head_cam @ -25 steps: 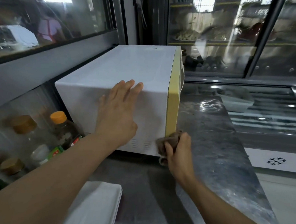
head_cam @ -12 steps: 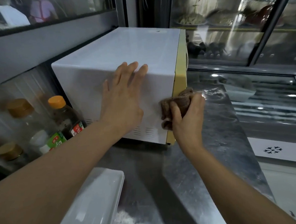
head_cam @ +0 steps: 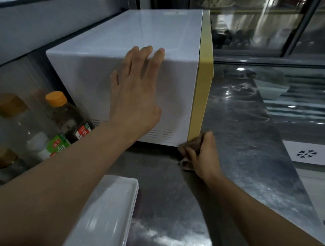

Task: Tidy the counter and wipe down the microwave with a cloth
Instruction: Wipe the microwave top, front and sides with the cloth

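A white microwave (head_cam: 90, 70) with a yellow front frame stands on the steel counter (head_cam: 236, 156), its side panel facing me. My left hand (head_cam: 135, 98) lies flat on that side panel, fingers straight and reaching the top edge. My right hand (head_cam: 203, 156) grips a crumpled brown cloth (head_cam: 192, 143) and holds it against the bottom corner of the yellow frame, just above the counter. Most of the cloth is hidden under my fingers.
Bottles stand left of the microwave, one with an orange cap (head_cam: 56, 99). A stack of white trays (head_cam: 101, 221) lies at the front of the counter. A glass display case (head_cam: 265, 21) rises behind. The counter's right edge drops off beside a white snowflake-patterned surface (head_cam: 312, 153).
My right hand has moved the cloth from mid-height on the yellow frame edge down to its bottom corner. My left hand stays pressed on the side panel.
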Demonstrator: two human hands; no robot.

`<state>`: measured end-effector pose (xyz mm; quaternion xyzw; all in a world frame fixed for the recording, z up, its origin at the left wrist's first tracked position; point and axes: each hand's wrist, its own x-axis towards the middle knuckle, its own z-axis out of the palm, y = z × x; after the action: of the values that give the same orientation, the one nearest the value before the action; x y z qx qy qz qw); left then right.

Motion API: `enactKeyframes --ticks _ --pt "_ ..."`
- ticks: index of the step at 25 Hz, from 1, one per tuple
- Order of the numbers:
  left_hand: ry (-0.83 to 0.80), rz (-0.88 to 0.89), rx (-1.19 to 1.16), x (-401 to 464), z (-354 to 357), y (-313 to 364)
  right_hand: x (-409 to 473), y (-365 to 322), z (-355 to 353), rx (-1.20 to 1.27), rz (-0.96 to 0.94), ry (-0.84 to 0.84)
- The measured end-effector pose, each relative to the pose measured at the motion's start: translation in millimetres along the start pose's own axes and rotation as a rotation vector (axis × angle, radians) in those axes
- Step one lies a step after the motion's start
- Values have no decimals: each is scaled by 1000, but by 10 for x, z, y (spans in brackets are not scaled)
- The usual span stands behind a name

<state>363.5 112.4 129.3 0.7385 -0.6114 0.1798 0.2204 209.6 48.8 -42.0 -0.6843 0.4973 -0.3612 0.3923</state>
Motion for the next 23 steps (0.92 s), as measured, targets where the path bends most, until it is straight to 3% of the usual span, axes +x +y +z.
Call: enactKeyframes --ticks 6,12,23 --pt "3 -5 22 -5 1 -2 52 -7 -130 -258 -95 -40" --pt "-40 -26 59 4 -41 9 183 -120 -431 -550 -139 -230" --pt "-334 -252 141 38 -389 314 526 -368 -1352 -532 -170 -367"
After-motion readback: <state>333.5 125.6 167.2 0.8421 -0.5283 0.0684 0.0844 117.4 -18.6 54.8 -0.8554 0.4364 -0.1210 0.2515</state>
